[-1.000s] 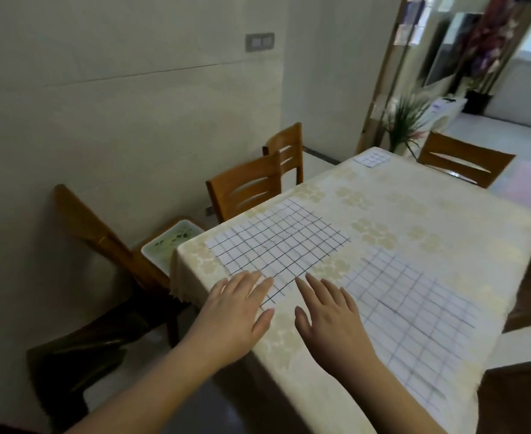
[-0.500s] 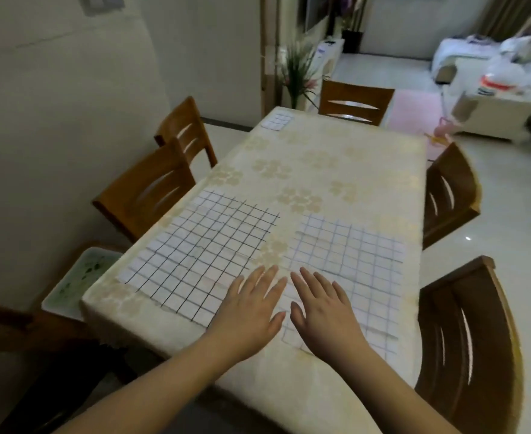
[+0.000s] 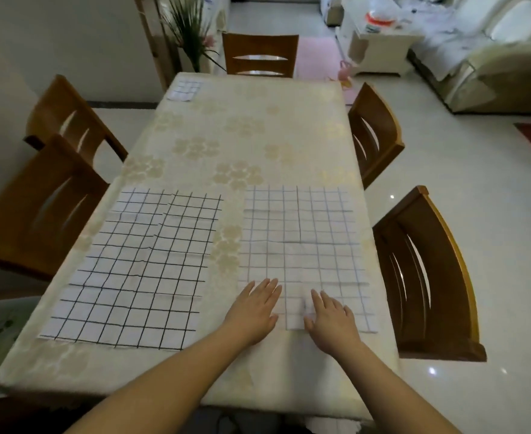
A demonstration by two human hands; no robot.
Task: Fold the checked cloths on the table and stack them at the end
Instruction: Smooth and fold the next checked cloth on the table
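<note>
Both hands lie flat with fingers straight and hold nothing: the left hand (image 3: 255,309) at the near left corner of the pale-lined checked cloth (image 3: 304,245), the right hand (image 3: 329,321) on its near edge. This looks like the start of folding that cloth. The next move calls for pinching the near edge and carrying it over; the black-lined checked cloth (image 3: 138,267) lies spread alongside, and a small folded cloth (image 3: 184,90) waits at the table's (image 3: 257,130) far end.

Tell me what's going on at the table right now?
A person has both hands flat on the near edge of the pale-lined checked cloth: left hand, right hand, fingers straight. It still lies spread out, as does the black-lined checked cloth beside it. One small folded cloth sits at the table's far corner.
</note>
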